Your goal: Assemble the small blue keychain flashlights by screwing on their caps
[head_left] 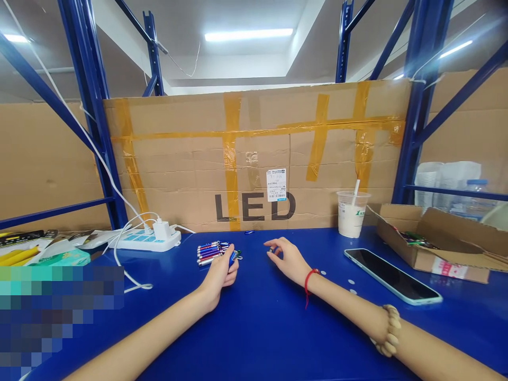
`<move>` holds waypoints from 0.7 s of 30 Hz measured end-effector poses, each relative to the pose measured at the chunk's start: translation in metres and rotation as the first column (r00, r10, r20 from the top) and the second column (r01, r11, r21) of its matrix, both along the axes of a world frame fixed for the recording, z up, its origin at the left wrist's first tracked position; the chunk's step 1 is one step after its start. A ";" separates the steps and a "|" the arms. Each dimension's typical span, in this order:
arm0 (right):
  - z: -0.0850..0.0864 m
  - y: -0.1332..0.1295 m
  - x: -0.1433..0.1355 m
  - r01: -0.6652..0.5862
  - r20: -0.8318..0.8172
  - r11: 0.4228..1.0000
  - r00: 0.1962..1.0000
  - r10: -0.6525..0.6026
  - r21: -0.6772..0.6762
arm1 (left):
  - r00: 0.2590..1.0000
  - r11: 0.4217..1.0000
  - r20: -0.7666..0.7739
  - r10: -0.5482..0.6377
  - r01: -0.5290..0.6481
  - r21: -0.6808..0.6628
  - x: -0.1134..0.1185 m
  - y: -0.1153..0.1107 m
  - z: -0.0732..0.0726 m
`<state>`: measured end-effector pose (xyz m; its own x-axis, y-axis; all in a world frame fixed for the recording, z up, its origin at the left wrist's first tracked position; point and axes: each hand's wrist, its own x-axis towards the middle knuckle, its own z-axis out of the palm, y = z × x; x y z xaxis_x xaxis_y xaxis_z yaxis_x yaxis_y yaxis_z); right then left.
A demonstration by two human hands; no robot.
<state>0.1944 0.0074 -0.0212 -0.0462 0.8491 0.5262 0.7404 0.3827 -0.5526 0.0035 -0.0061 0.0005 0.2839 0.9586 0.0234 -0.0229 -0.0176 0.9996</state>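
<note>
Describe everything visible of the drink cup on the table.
The drink cup looks like thin clear plastic, with a wide rim and a narrower base. A pale, whitish drink fills much of it, and green printing marks its side. A white straw sticks out, leaning slightly right. The cup stands upright on the blue table, in front of the cardboard panel and left of the open carton. Neither the left hand nor the right hand touches it.

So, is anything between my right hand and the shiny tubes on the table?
Yes: your left hand, gripping something blue, is between your right hand and the tubes, at their right end.
</note>
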 end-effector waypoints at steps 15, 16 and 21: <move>0.005 -0.004 -0.003 -0.072 -0.136 0.997 0.988 0.071 -0.006 | 0.992 0.992 0.042 0.117 -0.119 0.052 0.000 -0.005 0.002; 0.005 -0.004 -0.003 -0.079 -0.137 0.997 0.988 0.077 -0.009 | 0.991 0.991 0.046 0.124 -0.126 0.047 0.000 -0.005 0.002; 0.007 -0.007 -0.005 -0.122 -0.129 0.993 0.984 0.122 0.012 | 0.988 0.988 0.041 0.150 -0.151 0.039 0.000 -0.006 0.002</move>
<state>0.1895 -0.0001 -0.0146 -0.0804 0.8390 0.5382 0.6104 0.4683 -0.6388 0.0037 -0.0116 0.0028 0.1346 0.9882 0.0727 -0.0545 -0.0658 0.9963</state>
